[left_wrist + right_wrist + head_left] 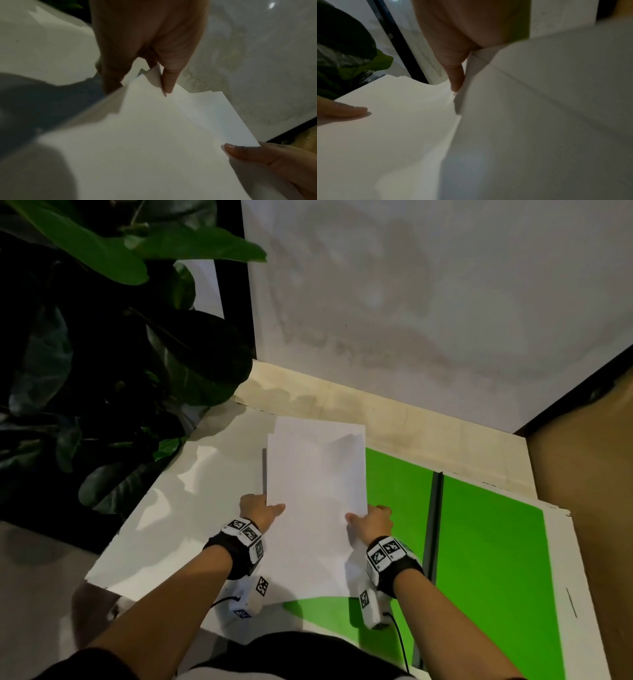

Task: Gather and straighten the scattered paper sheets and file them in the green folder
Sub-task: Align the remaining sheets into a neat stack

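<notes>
A stack of white paper sheets is held up off the table, over the left half of the open green folder. My left hand grips the stack's left edge, thumb on top and fingers behind. My right hand grips the right edge the same way. The sheets' far edges are slightly staggered. In the left wrist view the paper stack has offset corners, with the left thumb on it and the right thumb at its other side. The right wrist view shows the same paper bending under the right thumb.
The folder lies open on a white table, its dark spine right of the stack. A large-leaved plant stands at the left. A pale wall rises behind, and a brown surface borders the table's right side.
</notes>
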`<state>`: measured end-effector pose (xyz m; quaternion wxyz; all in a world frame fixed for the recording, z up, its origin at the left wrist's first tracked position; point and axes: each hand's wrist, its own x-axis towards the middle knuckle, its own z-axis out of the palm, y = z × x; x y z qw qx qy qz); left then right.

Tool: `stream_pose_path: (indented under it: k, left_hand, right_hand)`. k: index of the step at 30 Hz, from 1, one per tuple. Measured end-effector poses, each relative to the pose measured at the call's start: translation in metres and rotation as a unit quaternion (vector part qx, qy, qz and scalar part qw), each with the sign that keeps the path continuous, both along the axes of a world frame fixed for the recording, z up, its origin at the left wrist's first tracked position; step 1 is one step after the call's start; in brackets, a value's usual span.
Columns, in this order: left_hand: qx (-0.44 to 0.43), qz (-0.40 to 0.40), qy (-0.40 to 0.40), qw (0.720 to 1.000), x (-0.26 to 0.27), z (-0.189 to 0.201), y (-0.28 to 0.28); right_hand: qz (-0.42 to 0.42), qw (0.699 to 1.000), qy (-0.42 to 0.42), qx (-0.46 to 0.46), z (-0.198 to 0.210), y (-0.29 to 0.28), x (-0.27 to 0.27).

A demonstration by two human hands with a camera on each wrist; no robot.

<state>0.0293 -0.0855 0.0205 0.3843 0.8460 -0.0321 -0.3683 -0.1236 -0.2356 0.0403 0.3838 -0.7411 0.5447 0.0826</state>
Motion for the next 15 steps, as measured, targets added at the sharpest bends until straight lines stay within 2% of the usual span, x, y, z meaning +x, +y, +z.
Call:
stream_pose_path:
  k: [3, 5, 7, 11, 15]
  left_hand:
    - [-0.028, -0.010, 0.003, 1.000, -0.002, 0.002, 0.001]
    - [-0.030, -0.014, 0.019, 0.999, -0.002, 0.005, 0.004]
    - [-0.038, -0.013, 0.030, 0.999, -0.001, 0.003, 0.011]
    - [-0.074, -0.006, 0.030, 0.997, 0.002, 0.004, 0.025]
    - [-0.244, 0.028, 0.073, 0.967, 0.001, 0.033, 0.030]
  right_hand:
    - [-0.038, 0.996, -0.066, 0.035, 0.004, 0.003, 0.000]
    - [-0.050, 0.995, -0.073, 0.041, 0.005, 0.006, -0.002]
    - [-0.033, 0.995, -0.088, 0.033, 0.005, 0.012, -0.006]
    - [0.008, 0.983, -0.181, -0.001, 0.019, 0.019, -0.017]
    - [-0.013, 0.943, -0.331, 0.024, 0.052, 0.013, -0.031]
